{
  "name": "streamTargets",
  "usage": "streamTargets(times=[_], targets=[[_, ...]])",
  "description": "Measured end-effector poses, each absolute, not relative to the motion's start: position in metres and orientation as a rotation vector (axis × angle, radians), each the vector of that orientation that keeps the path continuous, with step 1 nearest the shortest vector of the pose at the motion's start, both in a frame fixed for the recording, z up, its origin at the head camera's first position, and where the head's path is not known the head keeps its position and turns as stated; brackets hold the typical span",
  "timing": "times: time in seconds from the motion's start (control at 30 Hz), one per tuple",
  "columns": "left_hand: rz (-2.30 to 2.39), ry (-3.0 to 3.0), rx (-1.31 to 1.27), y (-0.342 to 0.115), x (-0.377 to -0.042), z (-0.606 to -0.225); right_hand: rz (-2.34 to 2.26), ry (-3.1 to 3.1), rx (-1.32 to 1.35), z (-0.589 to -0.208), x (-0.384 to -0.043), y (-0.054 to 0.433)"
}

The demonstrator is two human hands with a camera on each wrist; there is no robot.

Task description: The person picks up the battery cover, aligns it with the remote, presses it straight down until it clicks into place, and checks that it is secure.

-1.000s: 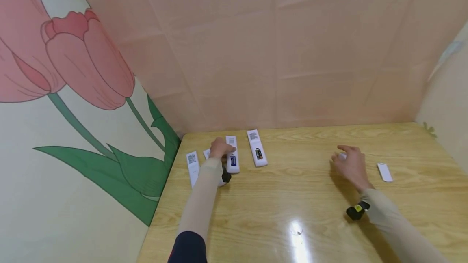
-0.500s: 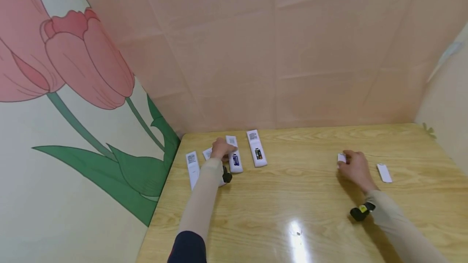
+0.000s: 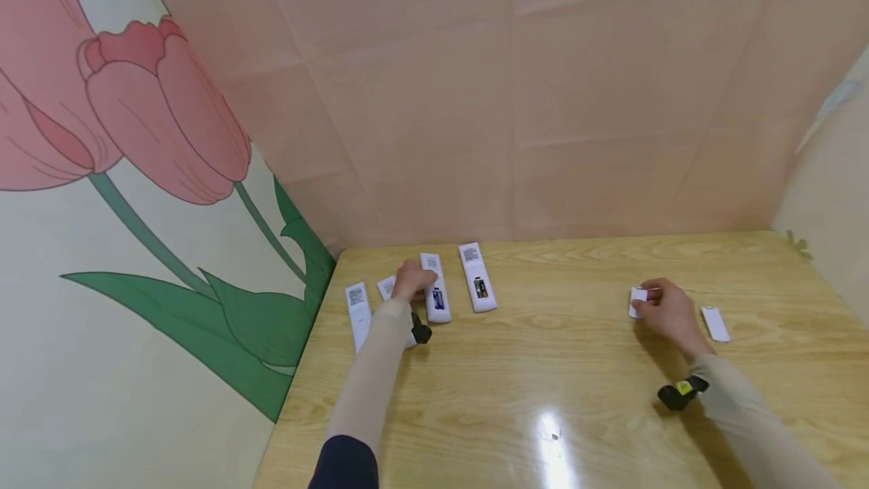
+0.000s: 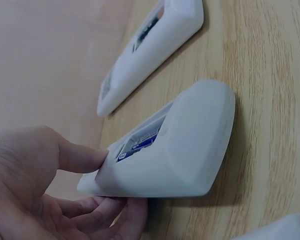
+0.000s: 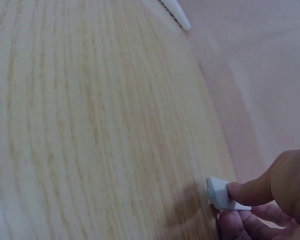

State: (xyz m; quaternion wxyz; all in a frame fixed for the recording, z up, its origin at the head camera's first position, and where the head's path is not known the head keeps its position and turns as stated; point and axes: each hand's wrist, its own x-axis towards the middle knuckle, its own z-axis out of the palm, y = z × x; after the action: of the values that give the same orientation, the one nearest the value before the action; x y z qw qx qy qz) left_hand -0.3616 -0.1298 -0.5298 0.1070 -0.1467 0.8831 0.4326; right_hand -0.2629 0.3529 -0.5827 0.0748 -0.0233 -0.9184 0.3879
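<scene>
My left hand (image 3: 409, 281) pinches a white remote control (image 3: 437, 304) by its sides, thumb on the upper face and fingers tucked along the lower edge. The remote lies back side up with its battery compartment uncovered; blue batteries (image 4: 142, 142) show inside in the left wrist view. Far to the right, my right hand (image 3: 668, 312) pinches a small white battery cover (image 3: 638, 300) between thumb and fingers, tilted up close over the table. Another white battery cover (image 3: 715, 323) lies flat just right of that hand.
A second remote with uncovered batteries (image 3: 478, 278) lies right of the held one. Farther left lies a remote with its back closed (image 3: 358, 315); another remote (image 3: 385, 287) is mostly hidden under my left arm. A draped cloth (image 3: 509, 134) rises behind the wooden table (image 3: 543, 368).
My right hand has come down on the battery cover, taken it between thumb and fingers, and moved slightly right. My left hand has turned its remote a little.
</scene>
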Motion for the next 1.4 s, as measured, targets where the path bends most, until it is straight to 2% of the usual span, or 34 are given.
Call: streamTargets(times=[0.37, 0.8, 1.4], targets=[[1.480, 2.511, -0.450, -0.129, -0.360, -0.535, 1.301, -2.754, -0.146, -0.579, -0.264, 0.360], [1.755, 2.417, -0.329, -0.132, -0.346, -0.537, 1.449, -2.612, -0.105, -0.567, -0.260, 0.353], [1.906, 2.342, -0.374, -0.126, -0.345, -0.543, 1.563, -2.632, 0.003, -0.545, -0.252, 0.335]])
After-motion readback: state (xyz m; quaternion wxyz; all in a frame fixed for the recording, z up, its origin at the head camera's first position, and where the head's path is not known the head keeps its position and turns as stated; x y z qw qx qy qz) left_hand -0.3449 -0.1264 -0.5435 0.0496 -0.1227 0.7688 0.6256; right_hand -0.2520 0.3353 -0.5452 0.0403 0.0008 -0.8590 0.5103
